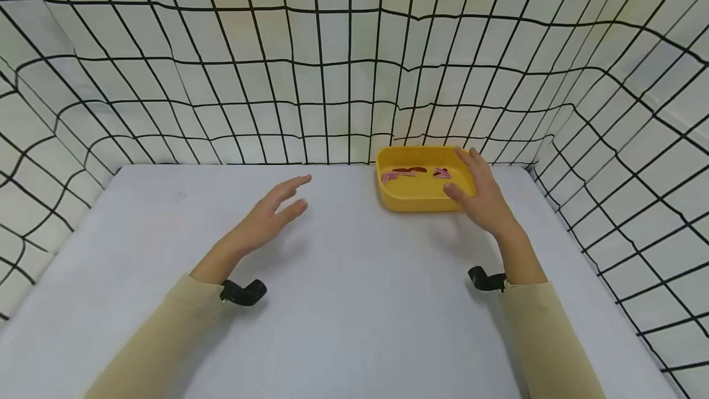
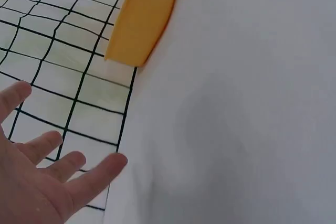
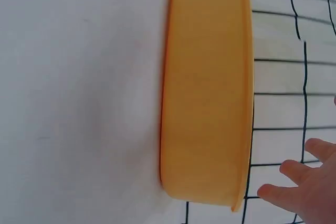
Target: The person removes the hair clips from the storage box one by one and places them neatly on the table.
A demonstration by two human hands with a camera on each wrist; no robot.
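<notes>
A yellow plastic tub (image 1: 421, 203) stands at the back of the white table, right of the middle. In it lie small pink pieces (image 1: 394, 175) and dark red pieces (image 1: 418, 169), too small to name. My right hand (image 1: 483, 199) is over the tub's right end, fingers extended and thumb apart, with nothing in its grasp. To the left of the tub, my left hand (image 1: 271, 211) hovers above the table with its fingers loosely extended, holding nothing. In the right wrist view the tub's side wall (image 3: 207, 87) fills the middle, with the right fingers (image 3: 294, 171) beside it.
Black wire mesh (image 1: 321, 66) over white sheeting rises along the back and both sides of the white table (image 1: 343, 300). A black wrist device (image 1: 244, 293) sits on the left wrist, and another black device (image 1: 487, 279) on the right.
</notes>
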